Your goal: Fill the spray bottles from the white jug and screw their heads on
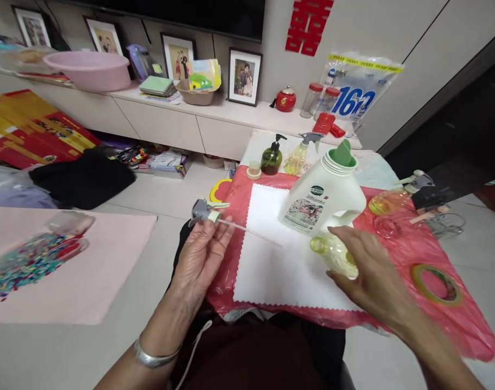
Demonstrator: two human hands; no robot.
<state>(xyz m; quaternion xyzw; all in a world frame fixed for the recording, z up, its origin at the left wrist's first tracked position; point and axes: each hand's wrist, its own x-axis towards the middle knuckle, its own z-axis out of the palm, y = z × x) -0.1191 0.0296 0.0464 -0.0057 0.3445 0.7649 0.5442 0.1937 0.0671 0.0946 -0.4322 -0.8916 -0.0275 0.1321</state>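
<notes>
My left hand (202, 246) pinches a grey and pale green spray head (207, 212) by its collar. The spray head's thin clear dip tube (253, 234) points to the right over a white scallop-edged cloth (267, 276). My right hand (365, 268) is around a small clear yellowish bottle (332, 252), thumb on the near side and fingers on the far side. That bottle is tilted, its uncapped mouth facing left. Behind it stands a large white detergent jug (324, 192) with a green spout.
A green pump bottle (272, 157), a small cup-like cap (254, 170) and a spray bottle (300, 157) stand at the back. On the right are another spray bottle (389, 200) and a tape roll (436, 284) on red plastic (467, 330). Colourful bits (32, 265) lie left.
</notes>
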